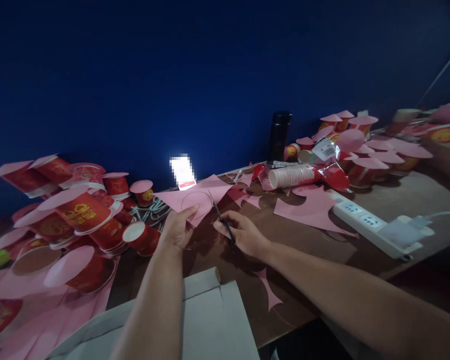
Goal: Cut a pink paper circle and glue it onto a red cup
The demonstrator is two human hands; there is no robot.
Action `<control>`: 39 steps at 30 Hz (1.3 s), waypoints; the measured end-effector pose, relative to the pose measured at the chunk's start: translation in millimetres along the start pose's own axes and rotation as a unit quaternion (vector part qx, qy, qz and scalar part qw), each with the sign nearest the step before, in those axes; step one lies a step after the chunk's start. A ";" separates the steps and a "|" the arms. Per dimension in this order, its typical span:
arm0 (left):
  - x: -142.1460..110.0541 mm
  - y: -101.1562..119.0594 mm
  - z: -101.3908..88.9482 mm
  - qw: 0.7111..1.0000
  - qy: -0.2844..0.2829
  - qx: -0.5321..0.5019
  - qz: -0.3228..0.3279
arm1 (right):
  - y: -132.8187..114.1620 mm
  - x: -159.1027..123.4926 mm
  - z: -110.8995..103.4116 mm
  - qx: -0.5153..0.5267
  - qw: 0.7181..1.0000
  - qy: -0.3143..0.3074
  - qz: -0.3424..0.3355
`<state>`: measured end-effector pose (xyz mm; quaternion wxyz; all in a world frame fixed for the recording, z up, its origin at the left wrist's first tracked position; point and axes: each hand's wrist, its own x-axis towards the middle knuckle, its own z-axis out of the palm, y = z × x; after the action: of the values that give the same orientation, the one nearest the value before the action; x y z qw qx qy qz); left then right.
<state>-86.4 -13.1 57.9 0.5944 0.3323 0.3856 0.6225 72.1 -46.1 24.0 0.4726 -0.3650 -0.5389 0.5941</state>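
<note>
Paper [197, 199] is pinched in the grip of the left hand [177, 228], scissors [221, 217] clasped by the right hand [246, 236].

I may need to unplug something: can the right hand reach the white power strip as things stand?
Likely yes: only tabletop and a cut pink sheet seem to lie between the right hand and the power strip, though the hand holds scissors.

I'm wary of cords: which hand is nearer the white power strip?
Right. The right hand, with scissors, is left of the power strip; the left hand, pinching pink paper, is farther left.
</note>
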 end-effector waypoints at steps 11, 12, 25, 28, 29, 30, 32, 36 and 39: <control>-0.1 2.8 1.3 1.000 0.023 0.001 -0.019 | -0.6 -0.4 0.5 -0.009 1.000 0.005 0.005; -0.1 2.9 1.4 0.999 0.023 0.000 -0.021 | -0.4 -0.3 0.4 -0.008 1.000 0.004 0.005; 4.8 0.6 -1.0 0.994 0.108 -0.021 0.018 | 5.1 -1.6 -1.1 -0.024 0.999 -0.015 0.037; 5.3 -0.4 -3.4 0.996 0.087 -0.002 0.028 | 4.9 -1.8 -1.6 -0.029 0.999 -0.016 0.043; 5.4 -1.0 -4.1 0.996 0.078 0.005 0.034 | 4.6 -1.8 -1.8 -0.032 0.998 -0.015 0.045; 5.5 -1.7 -4.7 0.997 0.070 0.012 0.040 | 4.2 -1.8 -2.0 -0.036 0.998 -0.013 0.047; 5.7 -2.9 -5.2 0.996 0.064 0.023 0.053 | 3.1 -1.8 -2.4 -0.043 0.998 -0.008 0.052; 5.2 -3.2 -3.9 0.996 0.063 0.028 0.057 | -0.2 -1.7 -2.4 -0.041 0.998 -0.005 0.044; 4.1 -1.6 -2.4 0.996 0.069 0.024 0.042 | -2.0 -1.6 -2.4 -0.038 0.998 -0.007 0.040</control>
<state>-88.0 -9.3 55.1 0.5317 0.3185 0.4262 0.6589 75.2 -47.0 25.4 0.4305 -0.3999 -0.5492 0.5943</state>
